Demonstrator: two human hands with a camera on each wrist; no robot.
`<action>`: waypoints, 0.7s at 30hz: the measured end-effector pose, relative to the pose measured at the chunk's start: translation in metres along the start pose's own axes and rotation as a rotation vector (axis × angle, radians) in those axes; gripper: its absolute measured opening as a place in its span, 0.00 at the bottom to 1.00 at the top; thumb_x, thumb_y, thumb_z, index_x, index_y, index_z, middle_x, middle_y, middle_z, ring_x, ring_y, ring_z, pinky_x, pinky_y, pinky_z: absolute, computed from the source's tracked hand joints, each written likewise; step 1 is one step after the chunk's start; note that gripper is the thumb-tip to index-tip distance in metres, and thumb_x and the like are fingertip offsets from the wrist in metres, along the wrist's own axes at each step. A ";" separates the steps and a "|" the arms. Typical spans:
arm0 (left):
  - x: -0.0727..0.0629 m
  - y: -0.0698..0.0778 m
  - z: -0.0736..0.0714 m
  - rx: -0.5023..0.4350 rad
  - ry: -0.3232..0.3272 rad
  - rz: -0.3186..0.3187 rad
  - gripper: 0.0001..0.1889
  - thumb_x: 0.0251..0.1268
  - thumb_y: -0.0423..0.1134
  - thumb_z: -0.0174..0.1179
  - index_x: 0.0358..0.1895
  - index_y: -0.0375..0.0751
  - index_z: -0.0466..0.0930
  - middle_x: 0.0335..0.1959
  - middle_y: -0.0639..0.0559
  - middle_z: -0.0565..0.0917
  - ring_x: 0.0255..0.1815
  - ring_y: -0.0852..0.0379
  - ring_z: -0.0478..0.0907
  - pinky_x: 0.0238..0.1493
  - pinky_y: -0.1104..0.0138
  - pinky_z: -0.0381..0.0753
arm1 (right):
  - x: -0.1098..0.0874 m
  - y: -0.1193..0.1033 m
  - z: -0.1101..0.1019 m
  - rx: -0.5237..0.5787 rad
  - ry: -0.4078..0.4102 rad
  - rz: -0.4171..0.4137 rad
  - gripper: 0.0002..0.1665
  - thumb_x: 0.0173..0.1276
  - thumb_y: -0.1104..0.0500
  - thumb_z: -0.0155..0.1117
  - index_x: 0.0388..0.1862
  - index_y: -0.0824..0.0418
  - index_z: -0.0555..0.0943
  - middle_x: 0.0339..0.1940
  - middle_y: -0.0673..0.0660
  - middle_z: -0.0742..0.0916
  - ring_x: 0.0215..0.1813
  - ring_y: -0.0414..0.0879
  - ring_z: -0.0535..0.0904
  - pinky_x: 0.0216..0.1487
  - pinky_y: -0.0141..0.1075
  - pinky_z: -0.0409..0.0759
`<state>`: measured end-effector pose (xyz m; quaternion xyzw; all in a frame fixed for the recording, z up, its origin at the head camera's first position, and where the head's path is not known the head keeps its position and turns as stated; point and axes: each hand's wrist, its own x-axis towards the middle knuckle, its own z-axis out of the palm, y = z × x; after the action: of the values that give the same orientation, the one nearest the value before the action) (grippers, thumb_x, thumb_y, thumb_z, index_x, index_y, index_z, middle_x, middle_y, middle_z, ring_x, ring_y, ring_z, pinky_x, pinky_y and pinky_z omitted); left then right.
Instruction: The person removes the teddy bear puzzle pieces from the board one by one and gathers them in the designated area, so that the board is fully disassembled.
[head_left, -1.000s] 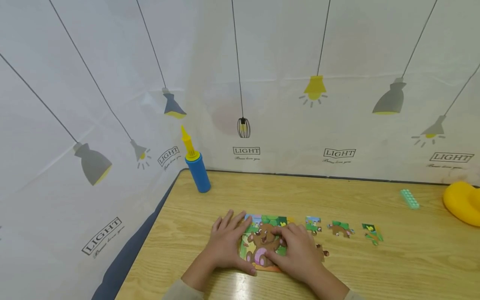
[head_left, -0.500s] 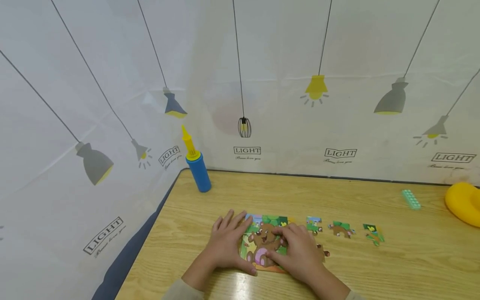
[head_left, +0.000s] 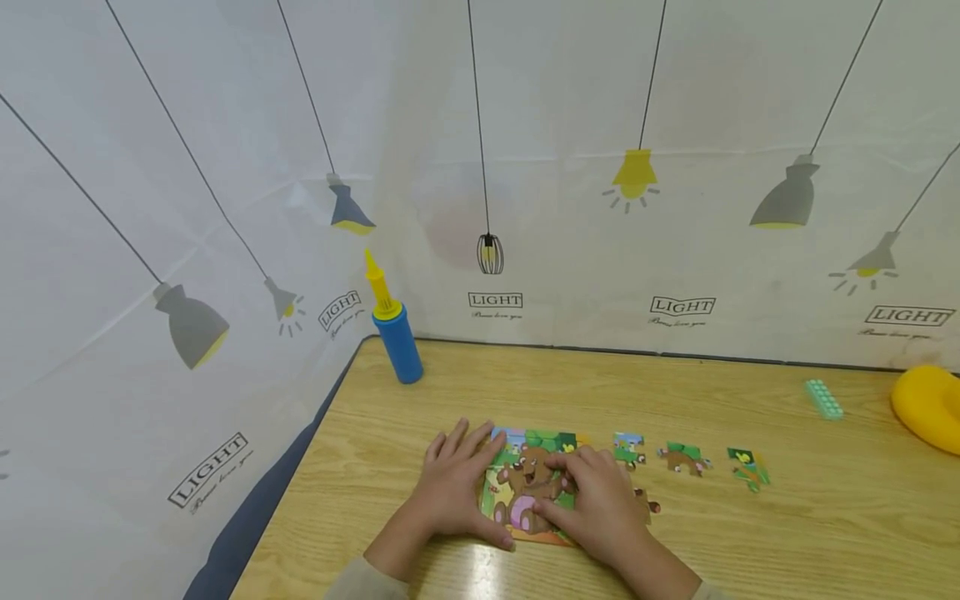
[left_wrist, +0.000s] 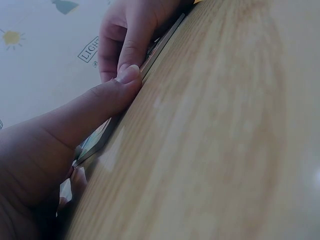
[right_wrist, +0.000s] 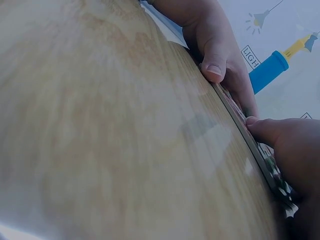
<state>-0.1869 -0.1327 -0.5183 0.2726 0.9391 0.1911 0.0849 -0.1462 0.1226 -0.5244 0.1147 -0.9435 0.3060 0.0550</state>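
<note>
A jigsaw puzzle with a brown bear picture lies on the wooden table. My left hand rests along its left side, fingers spread and straight, the thumb near its lower edge. From the right, my right hand bends over the puzzle, and its thumb and index finger seem to pinch a puzzle piece at the bear's right side. That hand covers the puzzle's right part. In the left wrist view, the left thumb lies by the puzzle's edge. The right wrist view has the right thumb touching the puzzle's top.
Loose puzzle pieces lie to the right, among them a blue-green one, a brown-green one and one with a yellow bird. Another brown piece is partly hidden. Farther off are a blue pump, a mint brick and a yellow inflatable.
Both hands keep almost the same place on the puzzle. The head view has shifted very slightly.
</note>
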 end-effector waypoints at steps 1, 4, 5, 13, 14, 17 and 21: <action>0.000 0.000 0.000 -0.001 0.000 -0.001 0.75 0.31 0.81 0.79 0.88 0.55 0.55 0.88 0.50 0.53 0.88 0.35 0.39 0.80 0.33 0.41 | 0.000 0.000 0.000 0.000 0.001 -0.003 0.34 0.55 0.38 0.87 0.56 0.52 0.89 0.32 0.39 0.76 0.40 0.42 0.68 0.46 0.42 0.67; 0.000 0.000 0.000 -0.004 -0.004 -0.007 0.75 0.30 0.81 0.78 0.88 0.55 0.54 0.89 0.51 0.52 0.88 0.36 0.38 0.80 0.33 0.40 | 0.000 0.002 0.001 0.002 0.004 -0.009 0.34 0.55 0.38 0.87 0.57 0.53 0.89 0.32 0.38 0.76 0.41 0.41 0.68 0.46 0.42 0.67; 0.000 0.000 0.000 -0.003 -0.004 -0.008 0.75 0.30 0.81 0.78 0.88 0.56 0.54 0.89 0.51 0.52 0.88 0.36 0.38 0.80 0.34 0.40 | 0.000 0.003 0.002 0.006 0.006 -0.011 0.35 0.55 0.39 0.87 0.57 0.53 0.89 0.32 0.38 0.76 0.41 0.41 0.68 0.46 0.42 0.67; -0.001 0.000 0.000 0.002 -0.004 -0.004 0.76 0.30 0.82 0.78 0.88 0.55 0.54 0.89 0.51 0.52 0.88 0.37 0.38 0.81 0.34 0.39 | 0.000 0.004 0.004 0.059 0.021 -0.014 0.35 0.52 0.41 0.89 0.56 0.52 0.87 0.35 0.37 0.80 0.46 0.41 0.73 0.50 0.45 0.71; -0.001 0.000 0.000 0.001 -0.004 -0.004 0.76 0.30 0.82 0.78 0.88 0.55 0.54 0.89 0.51 0.52 0.88 0.37 0.38 0.81 0.34 0.39 | -0.001 0.004 0.005 0.061 0.030 -0.015 0.35 0.52 0.41 0.90 0.56 0.52 0.87 0.36 0.37 0.80 0.47 0.42 0.73 0.51 0.46 0.72; 0.000 -0.001 0.001 0.002 -0.007 -0.005 0.76 0.30 0.82 0.78 0.88 0.55 0.54 0.89 0.52 0.52 0.88 0.37 0.38 0.81 0.34 0.39 | -0.002 0.003 0.004 0.049 0.072 -0.043 0.34 0.50 0.42 0.91 0.54 0.51 0.88 0.36 0.37 0.83 0.47 0.41 0.74 0.51 0.46 0.71; 0.000 -0.002 0.002 0.005 -0.008 -0.008 0.76 0.30 0.82 0.77 0.88 0.56 0.54 0.89 0.52 0.52 0.88 0.37 0.37 0.81 0.34 0.39 | -0.006 0.003 0.003 0.007 0.173 -0.145 0.34 0.44 0.44 0.94 0.50 0.52 0.90 0.37 0.40 0.88 0.43 0.38 0.75 0.48 0.44 0.69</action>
<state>-0.1873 -0.1336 -0.5203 0.2701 0.9403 0.1872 0.0888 -0.1417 0.1241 -0.5294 0.1562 -0.9235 0.3130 0.1578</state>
